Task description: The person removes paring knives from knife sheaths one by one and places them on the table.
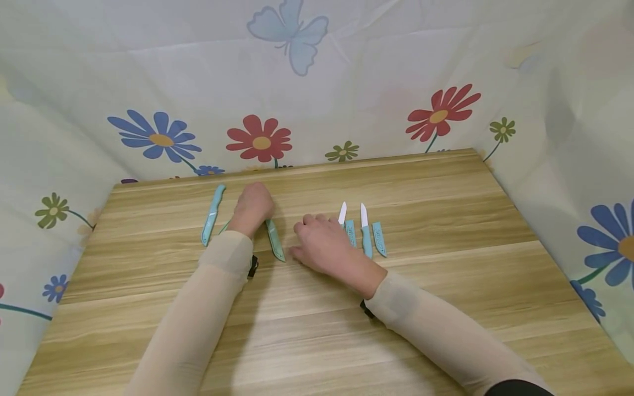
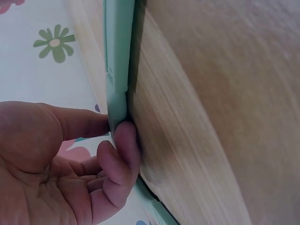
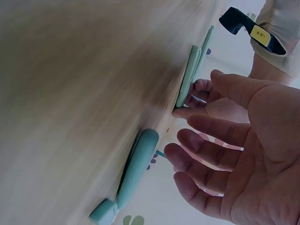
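Observation:
In the head view my left hand (image 1: 255,206) reaches to the left-centre of the table, over a pale green sheathed knife (image 1: 275,242). The left wrist view shows thumb and forefinger pinching this knife's handle (image 2: 118,104), with its sheath above. A second green knife (image 1: 224,226) is mostly hidden behind that hand. Further left lies a blue sheathed knife (image 1: 213,214). My right hand (image 1: 322,242) is just left of two bare knives, its fingers loosely bent and holding nothing in the right wrist view. One white-bladed knife (image 1: 343,212) is partly covered by it.
Right of my right hand lies another white-bladed knife (image 1: 365,231) with a blue handle. Two blue sheaths, one (image 1: 350,234) between the knives and one (image 1: 379,239) at the far right, lie beside them. A flowered cloth (image 1: 376,93) hangs behind the wooden table (image 1: 446,220).

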Demonstrator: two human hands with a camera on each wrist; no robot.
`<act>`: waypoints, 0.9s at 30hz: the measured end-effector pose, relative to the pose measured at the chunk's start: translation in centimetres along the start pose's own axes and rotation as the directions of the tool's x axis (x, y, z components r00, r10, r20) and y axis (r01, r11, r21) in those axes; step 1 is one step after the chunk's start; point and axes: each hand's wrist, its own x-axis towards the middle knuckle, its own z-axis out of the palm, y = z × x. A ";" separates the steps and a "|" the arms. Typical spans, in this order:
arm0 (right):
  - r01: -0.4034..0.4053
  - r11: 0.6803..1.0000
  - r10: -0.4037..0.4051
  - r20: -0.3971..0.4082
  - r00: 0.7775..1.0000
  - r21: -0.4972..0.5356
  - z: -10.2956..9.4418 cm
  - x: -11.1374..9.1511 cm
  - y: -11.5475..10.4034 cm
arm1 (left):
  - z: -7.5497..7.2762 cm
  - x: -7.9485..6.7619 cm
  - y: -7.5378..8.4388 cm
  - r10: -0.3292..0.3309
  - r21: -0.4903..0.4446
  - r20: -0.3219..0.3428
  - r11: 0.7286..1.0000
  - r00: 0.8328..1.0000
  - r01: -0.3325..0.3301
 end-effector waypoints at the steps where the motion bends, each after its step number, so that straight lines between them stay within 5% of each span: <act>1: 0.000 1.000 0.000 0.007 1.000 -0.003 0.1 0.1 -0.1 | 0.0 0.0 0.0 -0.004 -0.004 0.005 1.000 1.000 0.004; 18: 0.014 0.998 -0.010 0.077 0.997 -0.057 1.0 1.4 -2.2 | 0.1 0.0 0.1 -0.026 0.008 0.031 1.000 0.999 0.025; 27: 0.031 0.996 -0.022 0.118 0.993 -0.080 1.0 1.7 -2.3 | 0.2 0.4 0.2 -0.092 -0.052 0.047 0.994 0.995 0.095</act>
